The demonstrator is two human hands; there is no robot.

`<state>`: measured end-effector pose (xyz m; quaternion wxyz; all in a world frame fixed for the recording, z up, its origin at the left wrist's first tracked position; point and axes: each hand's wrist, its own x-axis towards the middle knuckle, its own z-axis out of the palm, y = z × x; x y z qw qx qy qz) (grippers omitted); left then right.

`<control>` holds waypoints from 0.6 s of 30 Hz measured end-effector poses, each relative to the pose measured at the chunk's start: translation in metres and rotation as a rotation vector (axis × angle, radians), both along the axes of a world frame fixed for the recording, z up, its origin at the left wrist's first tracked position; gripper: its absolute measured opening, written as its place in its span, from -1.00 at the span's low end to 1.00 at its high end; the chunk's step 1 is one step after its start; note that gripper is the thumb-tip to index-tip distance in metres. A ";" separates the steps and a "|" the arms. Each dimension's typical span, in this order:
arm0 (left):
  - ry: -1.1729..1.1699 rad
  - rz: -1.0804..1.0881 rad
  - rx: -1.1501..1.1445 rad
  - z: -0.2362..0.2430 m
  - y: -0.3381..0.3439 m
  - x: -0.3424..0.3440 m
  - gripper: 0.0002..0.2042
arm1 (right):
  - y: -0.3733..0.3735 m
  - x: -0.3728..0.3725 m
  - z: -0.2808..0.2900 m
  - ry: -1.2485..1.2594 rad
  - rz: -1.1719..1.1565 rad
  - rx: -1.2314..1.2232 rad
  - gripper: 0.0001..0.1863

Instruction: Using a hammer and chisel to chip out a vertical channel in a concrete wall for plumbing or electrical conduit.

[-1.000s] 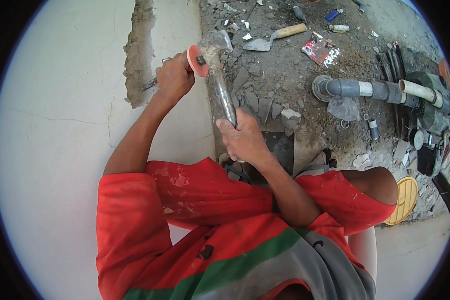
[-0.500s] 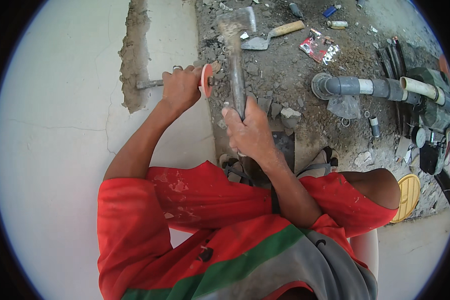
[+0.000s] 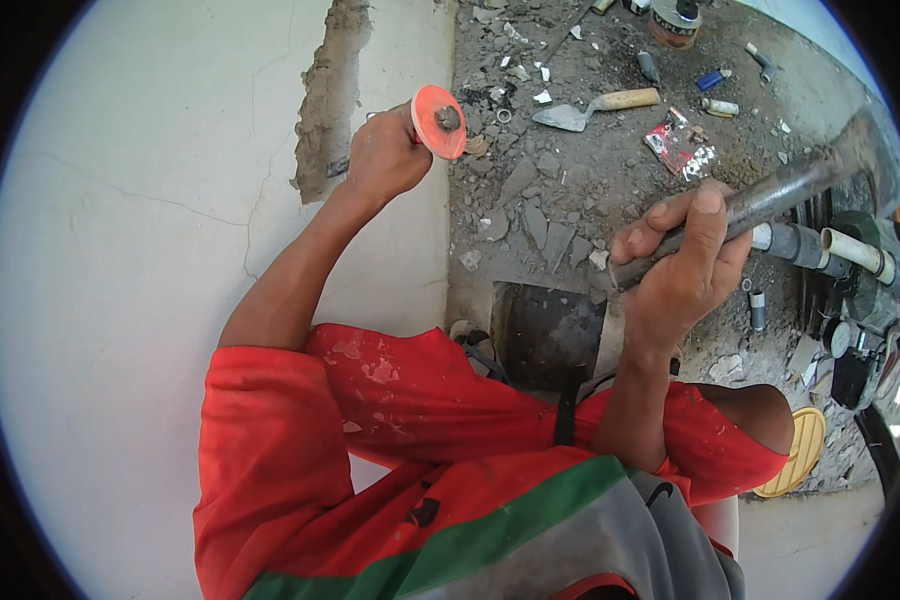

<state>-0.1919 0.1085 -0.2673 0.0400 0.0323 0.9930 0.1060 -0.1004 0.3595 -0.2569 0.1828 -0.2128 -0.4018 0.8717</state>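
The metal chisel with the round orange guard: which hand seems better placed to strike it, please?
Probably the right hand: it holds the grey metal hammer; the left hand holds the chisel.

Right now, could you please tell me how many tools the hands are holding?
2: the chisel with the orange guard in the left hand, and the hammer in the right hand.

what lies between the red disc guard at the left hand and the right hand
In the head view, dirt ground with broken grey pieces shows below, between the red guard and the right hand.
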 end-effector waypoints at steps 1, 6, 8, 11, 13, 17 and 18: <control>-0.016 -0.014 -0.024 -0.004 0.002 -0.002 -0.84 | -0.021 0.008 -0.010 -0.024 0.013 -0.118 -0.80; -0.006 -0.013 -0.089 -0.010 -0.001 -0.010 -0.84 | -0.083 0.072 -0.091 0.064 0.731 0.844 -0.79; -0.004 0.007 -0.080 -0.010 -0.011 -0.015 -0.84 | -0.055 0.038 -0.065 -0.168 0.847 0.358 -0.82; -0.024 -0.006 -0.090 -0.012 -0.007 -0.007 -0.84 | -0.025 0.012 -0.032 -0.151 0.439 0.036 -0.83; -0.046 -0.033 -0.128 -0.016 0.001 -0.009 -0.79 | -0.047 0.012 -0.043 -0.159 0.033 -0.189 -0.84; -0.056 -0.048 -0.178 -0.023 -0.002 -0.016 -0.75 | -0.089 0.058 -0.096 -0.221 0.984 0.473 -0.79; -0.050 -0.068 -0.166 -0.025 -0.011 -0.005 -0.76 | -0.066 0.048 -0.076 -0.311 0.979 0.277 -0.77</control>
